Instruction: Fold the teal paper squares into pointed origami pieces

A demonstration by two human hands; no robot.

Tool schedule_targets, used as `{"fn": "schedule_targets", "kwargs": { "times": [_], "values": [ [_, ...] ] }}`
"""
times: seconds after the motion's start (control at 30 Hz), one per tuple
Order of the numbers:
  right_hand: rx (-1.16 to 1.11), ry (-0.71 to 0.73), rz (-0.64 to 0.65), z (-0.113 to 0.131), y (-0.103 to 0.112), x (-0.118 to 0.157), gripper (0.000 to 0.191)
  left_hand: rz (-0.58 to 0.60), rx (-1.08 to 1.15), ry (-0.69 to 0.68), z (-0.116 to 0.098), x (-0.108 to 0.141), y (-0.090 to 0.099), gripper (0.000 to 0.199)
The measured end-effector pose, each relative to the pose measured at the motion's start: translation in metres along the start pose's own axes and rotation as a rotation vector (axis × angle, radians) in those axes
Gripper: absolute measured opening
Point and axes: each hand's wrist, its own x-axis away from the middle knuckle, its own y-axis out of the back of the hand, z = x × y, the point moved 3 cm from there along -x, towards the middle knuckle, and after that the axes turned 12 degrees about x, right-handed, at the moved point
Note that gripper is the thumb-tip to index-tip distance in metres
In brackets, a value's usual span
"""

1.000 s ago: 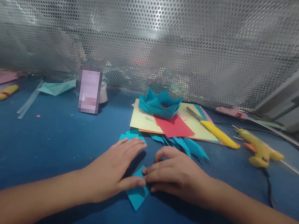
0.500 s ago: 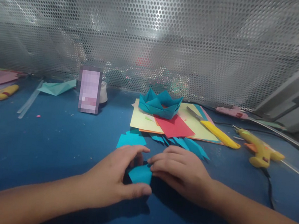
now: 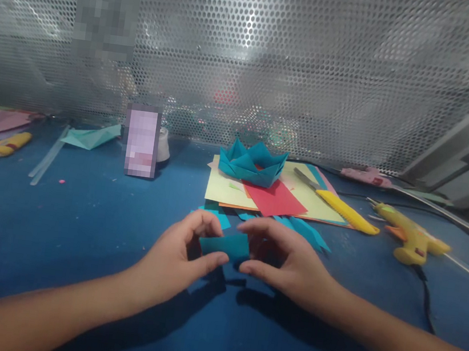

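Observation:
A small piece of teal paper is held up between my two hands, just above the blue table. My left hand pinches its left end, thumb in front and fingers behind. At its right end my right hand is curled round the edge, thumb below and fingers behind it. Beyond my fingers lie more cut teal pieces and several folded teal strips. Farther back, a folded teal paper form with pointed tips rests on a stack of coloured sheets.
On the stack lie a red sheet and a yellow-handled cutter. A yellow glue gun with its cord is at right. A phone stands before a white spool. Perforated metal closes off the back.
The teal paper has been raised and turned, now showing a flat strip lengthwise. My right hand has opened round its right end, and my left hand has shifted slightly up.

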Motion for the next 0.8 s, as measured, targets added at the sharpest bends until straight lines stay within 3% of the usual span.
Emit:
{"fn": "schedule_targets", "kwargs": {
  "times": [0.07,0.13,0.3,0.4,0.5,0.63,0.73,0.8],
  "values": [
    [0.066,0.084,0.025,0.004,0.0,-0.001,0.016,0.043,-0.142,-0.107,-0.004,0.001,0.0,0.014],
    [0.093,0.165,0.002,0.007,0.003,-0.001,0.019,0.111,-0.225,-0.187,-0.007,0.004,0.0,0.016],
    [0.168,0.283,-0.087,0.011,0.008,0.0,0.021,0.21,-0.179,-0.06,-0.001,0.008,-0.002,0.029],
    [0.199,0.335,-0.064,0.012,0.008,0.001,0.023,0.159,-0.181,-0.041,0.0,0.008,-0.002,0.018],
    [0.204,0.332,-0.027,0.012,0.007,0.0,0.024,0.087,-0.236,-0.105,-0.004,0.004,-0.002,0.011],
    [0.102,0.213,0.0,0.006,0.002,0.0,0.03,0.048,-0.257,-0.139,-0.007,0.001,0.0,0.013],
    [-0.138,-0.035,0.05,-0.001,-0.003,0.001,0.047,-0.021,-0.251,-0.105,-0.006,0.001,0.004,0.012],
    [-0.271,-0.203,0.113,-0.005,-0.008,0.001,0.043,-0.061,-0.242,-0.075,-0.006,0.002,0.005,0.012]
  ]
}}
